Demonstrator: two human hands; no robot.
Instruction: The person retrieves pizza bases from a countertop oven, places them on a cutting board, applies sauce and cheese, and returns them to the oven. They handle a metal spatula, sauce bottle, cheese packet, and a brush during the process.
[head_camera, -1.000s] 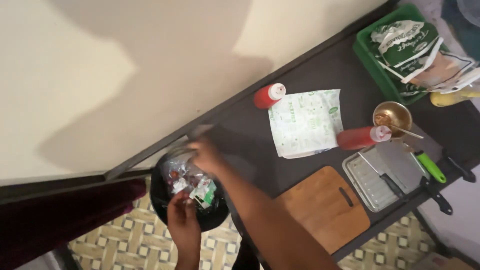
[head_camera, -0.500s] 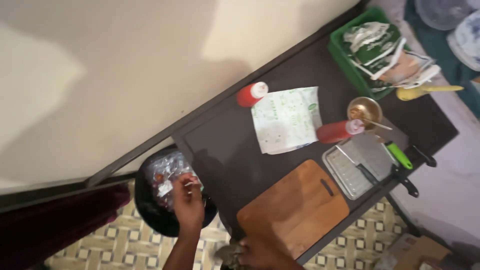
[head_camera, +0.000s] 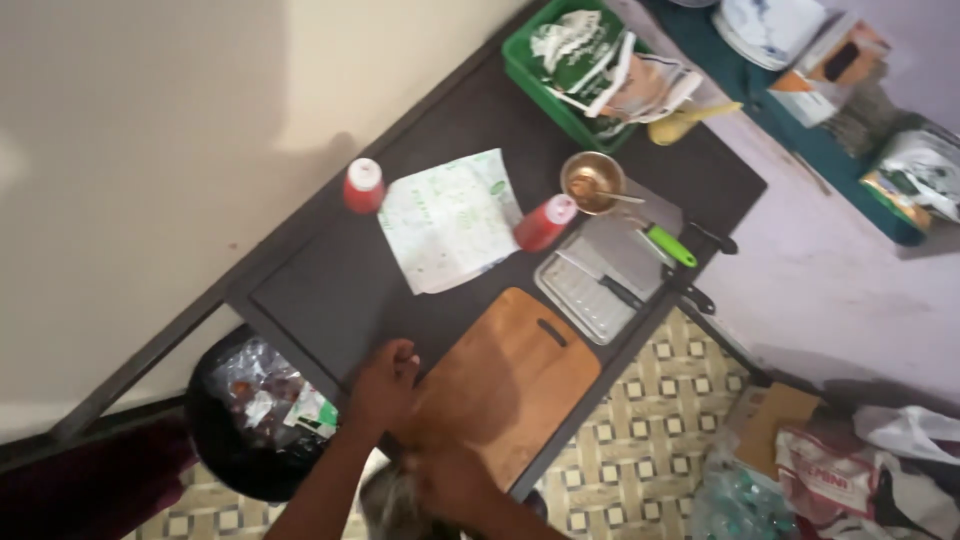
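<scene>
Free dark tabletop left of centre; right half crowded.
Bare strip of dark rectangular table (head_camera: 310, 300) open between red-capped bottle (head_camera: 363, 186), white-green paper sheet (head_camera: 450, 220) and wooden cutting board (head_camera: 505, 385); metal tray (head_camera: 585, 295), brass bowl (head_camera: 592, 182), green plastic basket (head_camera: 530, 75) block right side.

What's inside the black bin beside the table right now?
The black bin holds crumpled clear plastic wrap, reddish-brown scraps and a green-and-white packet. Anything beneath them is covered.
</scene>
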